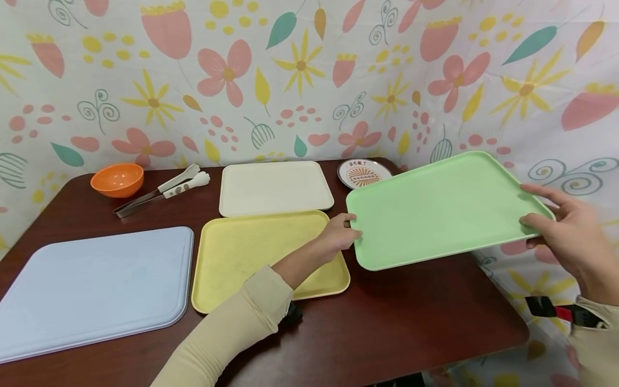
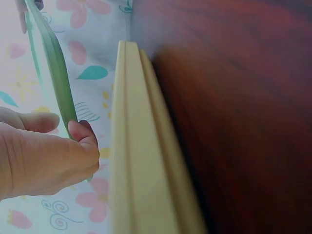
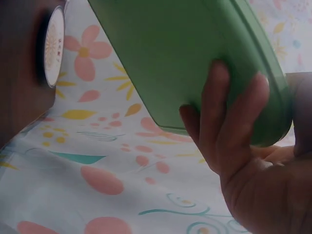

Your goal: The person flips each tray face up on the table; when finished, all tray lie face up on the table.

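A light green rectangular tray [image 1: 445, 209] is held up off the table at the right, tilted, its right end higher than its left. My left hand [image 1: 340, 232] pinches its left edge between thumb and fingers. At the opposite end my right hand [image 1: 563, 223] grips the edge, thumb on top; the right wrist view shows the fingers [image 3: 214, 107] spread against the underside. Below my left forearm lies a yellow tray [image 1: 242, 252], partly hidden by the sleeve. In the left wrist view, the yellow tray's rim [image 2: 129, 146] looks stacked in layers.
A pale blue tray stack [image 1: 106, 285] lies at the left, and a cream tray [image 1: 275, 188] behind the yellow one. Along the back are an orange bowl [image 1: 118, 180], tongs [image 1: 166, 189] and a patterned plate [image 1: 360, 171]. The dark table [image 1: 387, 333] ends at the right below the green tray.
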Available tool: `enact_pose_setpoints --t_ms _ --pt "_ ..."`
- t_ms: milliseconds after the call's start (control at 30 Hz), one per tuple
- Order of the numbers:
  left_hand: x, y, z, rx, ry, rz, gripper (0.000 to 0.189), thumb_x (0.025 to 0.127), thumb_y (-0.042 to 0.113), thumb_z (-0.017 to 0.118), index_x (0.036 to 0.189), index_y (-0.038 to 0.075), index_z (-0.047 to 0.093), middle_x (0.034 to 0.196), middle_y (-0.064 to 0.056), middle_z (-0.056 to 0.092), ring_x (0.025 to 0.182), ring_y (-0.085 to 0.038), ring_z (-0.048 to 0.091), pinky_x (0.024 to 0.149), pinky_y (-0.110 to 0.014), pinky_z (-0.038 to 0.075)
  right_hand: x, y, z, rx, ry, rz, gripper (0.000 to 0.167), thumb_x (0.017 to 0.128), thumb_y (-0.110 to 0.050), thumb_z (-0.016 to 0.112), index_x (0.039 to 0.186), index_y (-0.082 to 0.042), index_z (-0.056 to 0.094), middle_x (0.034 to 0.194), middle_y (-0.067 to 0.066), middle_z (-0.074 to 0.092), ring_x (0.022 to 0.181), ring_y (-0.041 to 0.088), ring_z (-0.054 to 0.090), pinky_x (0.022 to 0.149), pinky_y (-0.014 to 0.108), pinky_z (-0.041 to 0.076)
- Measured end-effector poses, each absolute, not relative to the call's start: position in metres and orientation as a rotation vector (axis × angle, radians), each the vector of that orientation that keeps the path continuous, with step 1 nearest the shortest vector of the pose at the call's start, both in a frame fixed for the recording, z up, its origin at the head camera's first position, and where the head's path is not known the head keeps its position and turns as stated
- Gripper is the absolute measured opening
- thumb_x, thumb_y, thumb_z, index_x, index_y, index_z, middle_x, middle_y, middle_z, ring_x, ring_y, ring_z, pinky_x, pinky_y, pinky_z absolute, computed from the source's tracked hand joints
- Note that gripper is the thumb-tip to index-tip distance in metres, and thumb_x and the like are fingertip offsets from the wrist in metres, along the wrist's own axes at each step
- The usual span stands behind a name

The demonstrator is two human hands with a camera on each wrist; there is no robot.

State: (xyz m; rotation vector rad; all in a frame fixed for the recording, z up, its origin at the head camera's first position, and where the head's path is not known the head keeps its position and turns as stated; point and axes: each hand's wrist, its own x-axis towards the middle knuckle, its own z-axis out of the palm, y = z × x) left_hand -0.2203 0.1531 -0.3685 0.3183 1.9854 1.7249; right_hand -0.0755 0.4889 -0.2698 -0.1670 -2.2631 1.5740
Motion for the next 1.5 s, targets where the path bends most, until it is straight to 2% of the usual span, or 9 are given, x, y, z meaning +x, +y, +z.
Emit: enact_pose_setpoints --t_ms 200,500,767,900,1000,1100,1233,1400,1500 --pt "-0.221 0.147 -0.365 0.379 2.024 1.752 0.060 0.087 -0.002 0.070 0.143 0.007 0.049 0.115 -0.009 0.059 0.095 -0.019 0.060 0.074 -0.027 0.047 -0.082 0.498 -0.280 -0.120 -2.165 1.832 0.060 0.091 0.016 0.048 0.138 -0.022 0.049 0.101 -0.015 0.060 0.063 0.013 0.066 0.044 0.029 0.052" --pt "-0.224 0.133 -0.360 0.377 2.096 1.736 0.060 0.089 0.006 0.073 0.144 0.014 0.049 0.123 -0.008 0.055 0.096 -0.018 0.056 0.070 -0.027 0.047 -0.103 0.509 -0.286 -0.107 -2.249 1.952 0.052 0.096 0.011 0.049 0.130 -0.025 0.062 0.106 -0.017 0.066 0.068 0.019 0.070 0.048 0.038 0.056" --pt "-0.224 0.126 -0.362 0.433 2.189 1.598 0.062 0.088 0.014 0.077 0.144 0.013 0.049 0.129 -0.011 0.054 0.098 -0.021 0.057 0.076 -0.031 0.050 -0.117 0.515 -0.307 -0.199 -2.586 1.502 0.044 0.095 -0.004 0.064 0.114 -0.044 0.063 0.096 -0.031 0.060 0.063 0.010 0.065 0.050 0.032 0.055" --pt "-0.224 0.125 -0.364 0.454 2.231 1.548 0.062 0.086 0.015 0.079 0.141 0.012 0.050 0.124 -0.010 0.056 0.089 -0.020 0.058 0.070 -0.029 0.049 -0.122 0.520 -0.318 -0.124 -2.639 1.345 0.044 0.092 -0.003 0.068 0.125 -0.032 0.064 0.102 -0.033 0.058 0.067 0.006 0.063 0.052 0.026 0.053" --pt "-0.225 0.124 -0.366 0.480 2.265 1.481 0.062 0.085 0.016 0.080 0.140 0.010 0.051 0.118 -0.008 0.057 0.084 -0.019 0.058 0.068 -0.028 0.049 -0.126 0.522 -0.325 -0.105 -2.718 1.177 0.051 0.089 -0.004 0.071 0.138 -0.007 0.057 0.104 -0.036 0.053 0.078 -0.006 0.058 0.058 0.020 0.052" --pt "-0.226 0.124 -0.367 0.525 2.339 1.329 0.063 0.085 0.019 0.080 0.140 0.010 0.050 0.122 -0.008 0.058 0.087 -0.018 0.059 0.071 -0.028 0.049 -0.128 0.522 -0.330 -0.119 -2.839 1.059 0.059 0.088 -0.005 0.072 0.138 0.013 0.047 0.120 -0.005 0.066 0.086 -0.016 0.047 0.065 0.014 0.048" --pt "-0.225 0.126 -0.368 0.610 2.420 1.093 0.068 0.085 0.024 0.080 0.143 0.008 0.048 0.134 -0.010 0.056 0.104 -0.021 0.059 0.084 -0.032 0.050 -0.130 0.525 -0.336 -0.146 -3.011 0.894 0.063 0.088 -0.011 0.073 0.139 0.015 0.045 0.136 0.042 0.045 0.099 -0.007 0.046 0.070 0.011 0.042" --pt "-0.224 0.132 -0.369 0.687 2.451 0.885 0.073 0.086 0.027 0.080 0.146 0.004 0.045 0.143 -0.011 0.051 0.124 -0.026 0.053 0.096 -0.034 0.047 -0.134 0.530 -0.348 -0.128 -3.092 0.830 0.064 0.086 -0.011 0.074 0.137 0.016 0.046 0.134 0.040 0.047 0.116 0.037 0.050 0.072 0.009 0.040" --pt "-0.223 0.138 -0.369 0.751 2.508 0.749 0.067 0.086 0.029 0.079 0.139 0.001 0.050 0.133 -0.010 0.057 0.113 -0.023 0.058 0.089 -0.030 0.049 -0.136 0.533 -0.354 -0.088 -3.089 0.835 0.063 0.084 -0.007 0.075 0.133 0.021 0.047 0.131 0.042 0.048 0.118 0.046 0.048 0.072 0.008 0.041"
